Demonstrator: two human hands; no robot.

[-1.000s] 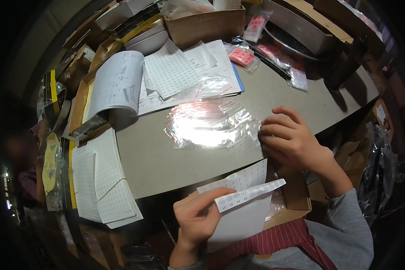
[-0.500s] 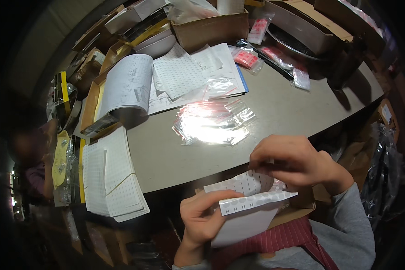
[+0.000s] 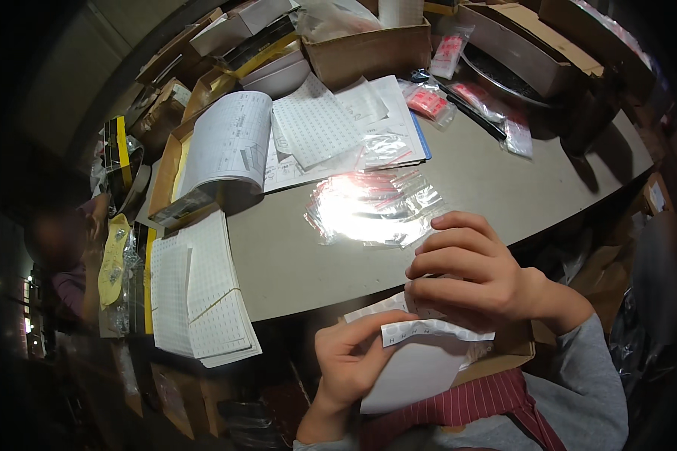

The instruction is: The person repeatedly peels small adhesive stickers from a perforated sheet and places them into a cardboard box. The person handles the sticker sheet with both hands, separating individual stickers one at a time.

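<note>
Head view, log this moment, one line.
left hand: pinching folded sticker sheet | right hand: at sheet, contact unclear | zip bags: on table

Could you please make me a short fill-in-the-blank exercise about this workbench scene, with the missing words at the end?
1. The left hand grips a folded sheet whose background colour is ____.
2. The pile of clear bags shows strips coloured ____.
3. The stack of printed sheets lies to the ____ of that pile.
4. The sleeve behind the right hand is coloured ____.

Missing words: white; red; left; grey.
</note>
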